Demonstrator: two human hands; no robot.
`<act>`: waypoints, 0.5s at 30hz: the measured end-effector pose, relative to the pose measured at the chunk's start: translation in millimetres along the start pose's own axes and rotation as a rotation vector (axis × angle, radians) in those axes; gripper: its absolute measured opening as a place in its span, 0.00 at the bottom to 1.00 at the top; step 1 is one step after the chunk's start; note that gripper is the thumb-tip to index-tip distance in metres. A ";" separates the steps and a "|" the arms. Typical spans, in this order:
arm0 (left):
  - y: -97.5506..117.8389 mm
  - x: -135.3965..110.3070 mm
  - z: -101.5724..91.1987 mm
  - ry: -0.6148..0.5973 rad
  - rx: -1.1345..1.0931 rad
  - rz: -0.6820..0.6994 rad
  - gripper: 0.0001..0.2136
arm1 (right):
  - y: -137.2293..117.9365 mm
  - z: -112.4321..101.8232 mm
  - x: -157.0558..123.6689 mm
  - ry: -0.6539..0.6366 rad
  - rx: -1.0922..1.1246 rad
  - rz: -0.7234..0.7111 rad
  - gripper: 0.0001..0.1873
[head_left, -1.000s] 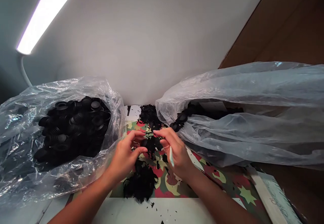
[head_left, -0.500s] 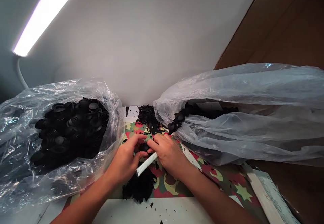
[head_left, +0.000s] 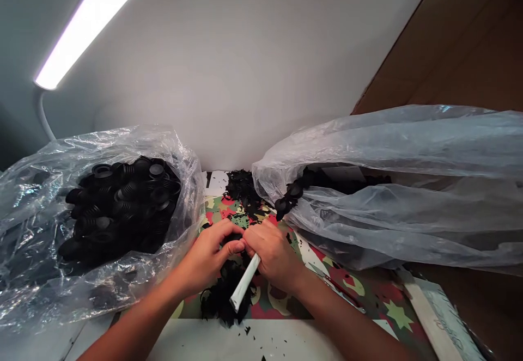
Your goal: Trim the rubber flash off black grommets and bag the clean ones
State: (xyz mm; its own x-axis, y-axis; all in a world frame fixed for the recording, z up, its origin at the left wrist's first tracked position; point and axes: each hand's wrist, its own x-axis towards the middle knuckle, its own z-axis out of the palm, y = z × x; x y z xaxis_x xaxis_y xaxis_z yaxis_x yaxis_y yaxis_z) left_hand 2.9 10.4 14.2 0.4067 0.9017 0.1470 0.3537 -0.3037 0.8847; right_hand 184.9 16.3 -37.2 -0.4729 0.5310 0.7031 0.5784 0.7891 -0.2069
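Observation:
My left hand (head_left: 206, 257) is closed, thumb and fingers pinching a small black rounded piece (head_left: 235, 237) that is mostly hidden. Against its fingertips presses my right hand (head_left: 270, 249), wrapped round a white-handled tool (head_left: 245, 285). The handle slants down toward me; the working end is covered by my fingers, so its kind does not show. Just below both hands lies a heap of black shavings (head_left: 224, 301) on a camouflage-patterned mat (head_left: 281, 309).
At left, a clear plastic bag (head_left: 32, 241) holds many black ribbed round parts (head_left: 126, 203). To the right, another plastic bag (head_left: 408, 225) has black pieces (head_left: 288, 197) at its mouth. More black scraps (head_left: 243, 187) lie behind my hands. A thin red tool (head_left: 341, 289) lies beside my right forearm.
My hands have come closer together, and my right hand now covers more of the black piece. The white handle has swung to point more steeply toward me. The view has shifted slightly.

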 end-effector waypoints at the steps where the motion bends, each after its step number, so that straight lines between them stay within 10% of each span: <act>1: 0.5 0.2 0.4 0.013 -0.030 -0.004 0.07 | -0.4 0.0 0.6 0.008 -0.010 -0.015 0.20; 15: 3.0 3.5 34.2 0.296 -0.877 -0.377 0.23 | -11.5 -17.2 9.2 0.071 -0.011 -0.202 0.20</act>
State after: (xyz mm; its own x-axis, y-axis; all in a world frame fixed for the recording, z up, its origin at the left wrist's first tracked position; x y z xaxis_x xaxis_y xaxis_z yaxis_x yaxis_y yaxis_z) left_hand 34.1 2.1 2.2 0.1279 0.9690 -0.2116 -0.3788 0.2449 0.8925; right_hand 185.3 6.8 -16.7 -0.5327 0.3388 0.7755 0.4839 0.8737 -0.0494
